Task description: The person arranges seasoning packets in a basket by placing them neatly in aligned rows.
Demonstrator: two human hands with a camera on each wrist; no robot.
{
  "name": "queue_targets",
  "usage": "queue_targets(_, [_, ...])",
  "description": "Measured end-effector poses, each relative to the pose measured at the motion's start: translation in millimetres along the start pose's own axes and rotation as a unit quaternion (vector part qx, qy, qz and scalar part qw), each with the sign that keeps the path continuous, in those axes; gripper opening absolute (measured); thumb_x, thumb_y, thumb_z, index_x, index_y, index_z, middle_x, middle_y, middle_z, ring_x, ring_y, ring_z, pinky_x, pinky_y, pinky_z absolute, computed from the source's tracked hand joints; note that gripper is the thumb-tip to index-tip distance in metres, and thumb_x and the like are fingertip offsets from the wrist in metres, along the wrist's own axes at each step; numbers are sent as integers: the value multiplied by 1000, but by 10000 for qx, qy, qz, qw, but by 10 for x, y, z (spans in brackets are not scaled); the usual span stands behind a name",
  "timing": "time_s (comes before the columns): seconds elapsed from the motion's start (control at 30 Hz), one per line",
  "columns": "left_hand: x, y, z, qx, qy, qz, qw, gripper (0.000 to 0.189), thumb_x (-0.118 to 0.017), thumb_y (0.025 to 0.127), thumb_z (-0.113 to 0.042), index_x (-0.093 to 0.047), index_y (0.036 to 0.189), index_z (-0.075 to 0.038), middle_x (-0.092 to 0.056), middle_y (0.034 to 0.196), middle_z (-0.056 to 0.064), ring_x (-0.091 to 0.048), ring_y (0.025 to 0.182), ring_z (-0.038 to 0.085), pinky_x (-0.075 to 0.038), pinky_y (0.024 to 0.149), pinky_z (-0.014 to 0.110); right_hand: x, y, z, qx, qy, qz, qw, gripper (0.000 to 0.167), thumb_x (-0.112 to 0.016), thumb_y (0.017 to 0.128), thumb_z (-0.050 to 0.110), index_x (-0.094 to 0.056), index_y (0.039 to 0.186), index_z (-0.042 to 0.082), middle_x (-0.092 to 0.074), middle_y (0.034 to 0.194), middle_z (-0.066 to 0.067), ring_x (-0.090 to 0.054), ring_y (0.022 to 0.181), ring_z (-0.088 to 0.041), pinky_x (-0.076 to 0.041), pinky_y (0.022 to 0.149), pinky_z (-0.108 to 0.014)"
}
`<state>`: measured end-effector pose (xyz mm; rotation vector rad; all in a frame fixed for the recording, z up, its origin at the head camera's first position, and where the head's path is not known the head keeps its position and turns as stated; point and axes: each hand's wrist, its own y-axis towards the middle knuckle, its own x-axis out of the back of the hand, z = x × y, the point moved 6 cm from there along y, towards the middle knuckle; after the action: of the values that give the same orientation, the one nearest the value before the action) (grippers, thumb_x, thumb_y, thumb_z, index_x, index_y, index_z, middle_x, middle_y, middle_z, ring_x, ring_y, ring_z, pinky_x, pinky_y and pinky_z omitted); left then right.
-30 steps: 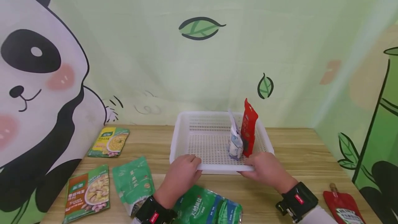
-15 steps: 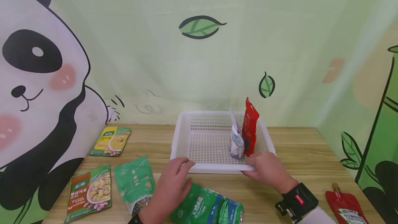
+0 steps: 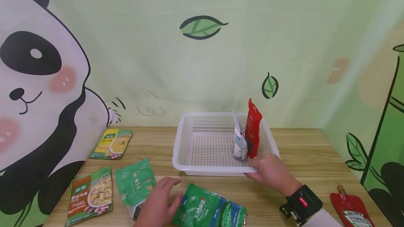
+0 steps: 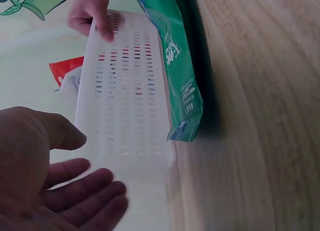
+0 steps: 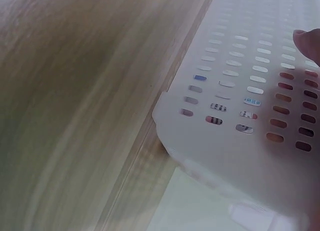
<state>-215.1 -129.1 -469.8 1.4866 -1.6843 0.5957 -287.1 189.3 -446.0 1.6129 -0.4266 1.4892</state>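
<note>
The white basket point(image 3: 208, 169) is seated on the table point(image 3: 300, 146), its front edge gripped by the fingers of the right hand point(image 3: 273, 172), while the left hand point(image 3: 159, 199) is held with fingers loosely spread, nothing gripped. The green-and-blue pouch point(image 3: 202, 207) is parked in front of the basket, and the green pouch point(image 3: 135, 183) is partly hidden by the left hand. Red packet point(image 3: 253, 127) and white packet point(image 3: 240, 145) are stood inside, yellow packet point(image 3: 112, 143) and brown packet point(image 3: 89, 196) laid left, ketchup pouch point(image 3: 351, 209) right

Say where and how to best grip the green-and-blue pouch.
Probably pinch the green-and-blue pouch by its left edge, from the left: it lies on its broad side, that edge looks raised, and the left hand is beside it.
</note>
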Motion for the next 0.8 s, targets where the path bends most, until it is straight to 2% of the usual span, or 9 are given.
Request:
queue_targets(0.13, [-67,35,192,879,-583,608,9926,37,-73,96,-22,-65,128,-4,-71,122,12,-69,111,28,-58,92,50,4,-2,2,-8,1,-31,10000,18,-86,83,34,-81,82,17,-65,64,13,-42,56,4,-35,54,-16])
queue_targets(0.2, [-95,51,267,1168,-728,757,9876,39,-73,96,-22,-65,128,-2,-71,121,13,-70,108,28,-59,89,49,3,-4,3,27,-44,-64,10000,18,-86,83,34,-80,80,17,-65,63,13,-43,56,4,-35,54,-16])
queue_targets(0.27, [-118,72,319,1330,-796,843,9843,38,-72,96,-22,-65,127,-1,-72,119,14,-71,105,27,-60,86,48,-3,-3,5,61,-67,-96,9999,18,-86,83,34,-80,80,17,-65,63,13,-43,56,4,-35,55,-16])
queue_targets(0.4, [-147,118,342,1384,-790,960,9825,37,-72,96,-22,-66,125,0,-73,115,13,-71,102,24,-60,86,47,-5,-9,3,53,-106,-135,9998,19,-86,83,35,-81,80,17,-65,63,13,-43,56,3,-35,55,-16])
queue_targets(0.6, [-204,174,273,1163,-787,1347,9809,43,-71,97,-28,-66,124,4,-74,105,9,-70,94,22,-60,80,46,-6,-27,-11,-20,-154,-195,9997,20,-88,81,35,-82,82,16,-69,66,11,-47,57,2,-36,55,-17])
queue_targets(0.8, [-286,192,259,1264,-1007,1832,9697,47,-70,98,-33,-64,125,4,-73,96,5,-69,87,18,-59,74,41,-16,-25,-18,-16,-179,-259,9995,22,-89,80,37,-83,85,16,-71,69,10,-49,58,1,-38,56,-16])
